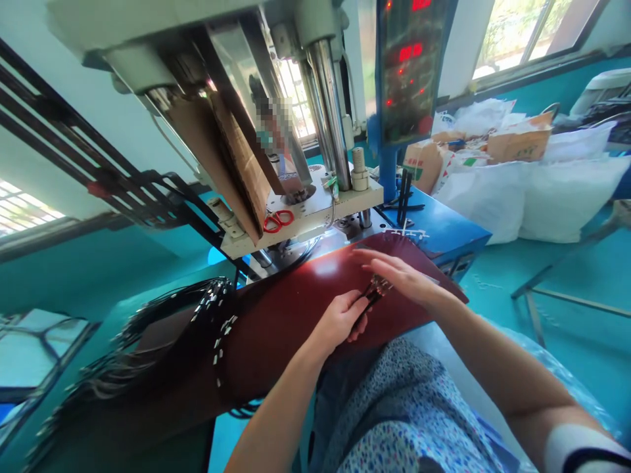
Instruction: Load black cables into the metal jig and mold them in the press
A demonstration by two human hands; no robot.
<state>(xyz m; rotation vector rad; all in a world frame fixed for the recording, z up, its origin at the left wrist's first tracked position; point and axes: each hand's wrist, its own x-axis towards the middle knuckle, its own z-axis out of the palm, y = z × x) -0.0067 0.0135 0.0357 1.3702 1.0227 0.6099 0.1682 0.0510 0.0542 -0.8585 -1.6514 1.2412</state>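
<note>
My left hand (340, 320) is closed in a pinch on the end of a thin black cord (371, 293) with small metal fittings, over the dark red work surface (296, 302). Beside it, my right hand (399, 274) lies with its fingers stretched out flat, touching the same cord at its far end. A large bundle of black cords with white tags (197, 315) lies across the red surface to the left of my hands. Just beyond my hands stands the press machine (305, 203).
Red-handled scissors (277, 220) lie on the machine's white plate. A blue control box with red digits (409, 66) stands behind. White bags (532, 190) and cardboard boxes (517, 141) are piled at right, with a metal frame (552, 289) on the teal floor.
</note>
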